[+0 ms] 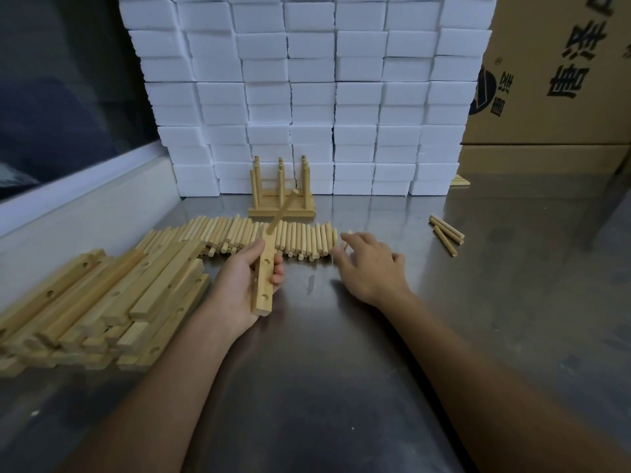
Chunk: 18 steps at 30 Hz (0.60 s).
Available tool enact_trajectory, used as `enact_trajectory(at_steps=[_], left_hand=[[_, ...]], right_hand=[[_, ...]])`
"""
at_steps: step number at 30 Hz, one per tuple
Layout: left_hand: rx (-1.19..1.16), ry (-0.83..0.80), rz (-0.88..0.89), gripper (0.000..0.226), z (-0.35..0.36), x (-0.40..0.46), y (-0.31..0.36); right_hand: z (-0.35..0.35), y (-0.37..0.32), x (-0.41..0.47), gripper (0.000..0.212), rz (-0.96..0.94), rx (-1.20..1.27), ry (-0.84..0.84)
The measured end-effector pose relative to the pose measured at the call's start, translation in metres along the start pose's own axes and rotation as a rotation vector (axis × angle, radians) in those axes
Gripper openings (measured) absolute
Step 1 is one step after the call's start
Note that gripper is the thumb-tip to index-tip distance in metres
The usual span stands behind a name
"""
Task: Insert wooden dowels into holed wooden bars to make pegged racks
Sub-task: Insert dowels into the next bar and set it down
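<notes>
My left hand (239,285) grips a holed wooden bar (264,285) lengthwise above the metal table. One dowel (283,209) stands in the bar's far hole, slanting away from me; two near holes show bare. A long row of loose dowels (307,238) lies just beyond both hands. My right hand (372,264) lies palm down at the row's right end. Its fingers are spread and relaxed over the last dowel (349,232), whose tip pokes out past the fingertips.
A pile of holed bars (102,302) fills the table's left side. Finished pegged racks (281,196) stand behind the dowel row against a wall of white boxes (307,97). Three stray dowels (445,233) lie at the right. A cardboard carton (546,80) stands back right.
</notes>
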<state>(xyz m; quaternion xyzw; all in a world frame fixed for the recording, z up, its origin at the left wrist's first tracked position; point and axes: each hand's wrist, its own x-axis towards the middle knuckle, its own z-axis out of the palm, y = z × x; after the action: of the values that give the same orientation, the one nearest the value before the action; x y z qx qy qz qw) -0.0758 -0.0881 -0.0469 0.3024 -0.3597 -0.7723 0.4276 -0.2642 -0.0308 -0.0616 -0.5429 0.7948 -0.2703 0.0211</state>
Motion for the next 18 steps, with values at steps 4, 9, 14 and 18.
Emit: enact_trajectory(at_steps=[4,9,14,18], left_hand=[[-0.089,-0.005,-0.037,0.026,-0.0001,-0.0002,0.002],[-0.089,-0.003,-0.045,0.028,0.0,-0.0007,0.0019],[-0.08,-0.003,-0.043,0.026,0.0008,-0.0019,0.002],[-0.061,0.001,-0.042,0.027,0.0008,-0.0023,0.0019]], right_hand=[[0.0044,0.0028,0.0014,0.049,-0.02,-0.1,-0.069],[0.0032,0.0021,0.0008,0.043,0.026,-0.051,-0.018],[0.0028,0.0016,-0.0003,0.025,0.039,-0.119,0.068],[0.0008,0.0014,0.0012,0.019,0.118,-0.072,0.173]])
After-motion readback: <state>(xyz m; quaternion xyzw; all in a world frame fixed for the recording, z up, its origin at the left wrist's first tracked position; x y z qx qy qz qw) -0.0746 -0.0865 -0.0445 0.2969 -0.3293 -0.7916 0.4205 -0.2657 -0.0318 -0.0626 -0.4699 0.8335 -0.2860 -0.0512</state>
